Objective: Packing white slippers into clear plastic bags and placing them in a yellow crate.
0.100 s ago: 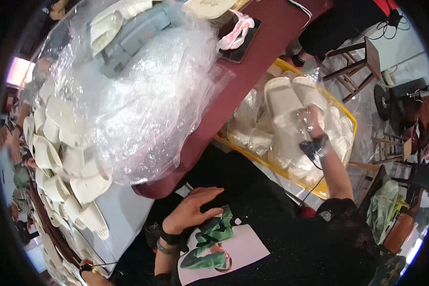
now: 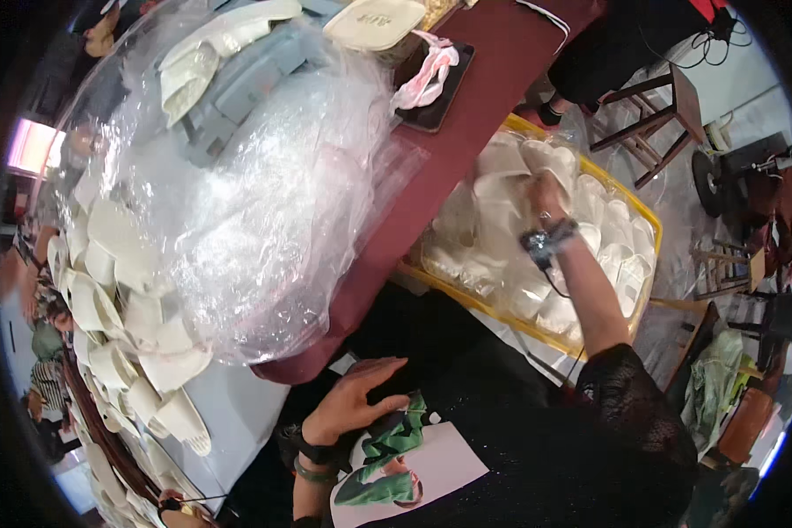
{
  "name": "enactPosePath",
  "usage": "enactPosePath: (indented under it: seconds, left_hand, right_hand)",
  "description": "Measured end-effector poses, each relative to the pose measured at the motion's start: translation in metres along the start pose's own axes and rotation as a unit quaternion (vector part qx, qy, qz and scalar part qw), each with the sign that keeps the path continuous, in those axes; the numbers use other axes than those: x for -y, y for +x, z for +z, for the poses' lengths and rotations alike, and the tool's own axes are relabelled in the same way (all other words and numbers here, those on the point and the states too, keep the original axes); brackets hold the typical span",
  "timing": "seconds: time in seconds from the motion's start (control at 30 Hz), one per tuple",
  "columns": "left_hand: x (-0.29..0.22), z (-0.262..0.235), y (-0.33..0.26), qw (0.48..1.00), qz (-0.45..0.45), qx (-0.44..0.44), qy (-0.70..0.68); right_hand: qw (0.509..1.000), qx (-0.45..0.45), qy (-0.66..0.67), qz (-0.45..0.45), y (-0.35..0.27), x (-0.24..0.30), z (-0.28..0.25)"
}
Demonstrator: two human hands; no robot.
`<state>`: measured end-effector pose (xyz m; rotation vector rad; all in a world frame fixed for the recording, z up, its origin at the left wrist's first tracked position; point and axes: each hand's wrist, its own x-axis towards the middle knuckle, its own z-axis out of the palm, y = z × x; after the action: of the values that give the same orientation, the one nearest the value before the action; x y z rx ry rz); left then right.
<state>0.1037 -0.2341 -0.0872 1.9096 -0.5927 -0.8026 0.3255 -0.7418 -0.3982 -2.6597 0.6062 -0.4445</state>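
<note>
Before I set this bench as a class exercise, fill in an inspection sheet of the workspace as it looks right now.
Surface: dark red tabletop, partly under clear plastic sheeting.
Job's things: white slippers in a yellow-rimmed crate; cream slippers heaped at left.
Clutter: pink-and-white cloth and a lidded container at the table's far end.
Hands: left hand open, holding nothing; right hand at slippers over the crate, grip blurred.
Cables: white cord on the tabletop; black cables at upper right.
Surroundings: wooden stool beyond the crate; other people nearby.
</note>
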Motion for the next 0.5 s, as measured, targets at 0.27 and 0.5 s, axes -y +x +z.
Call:
enactPosePath:
  seconds: [0.27, 0.5]
  left_hand:
    - [0.010, 0.012, -0.023, 0.995, -0.083, -0.061, 0.010]
    - [0.003, 0.011, -0.038, 0.978, -0.169, -0.110, -0.050]
  right_hand:
    - [0.974, -0.163, -0.150, 0.054, 0.010, 0.084, 0.153]
    - [0.989, 0.082, -0.109, 0.052, 0.007, 0.109, 0.092]
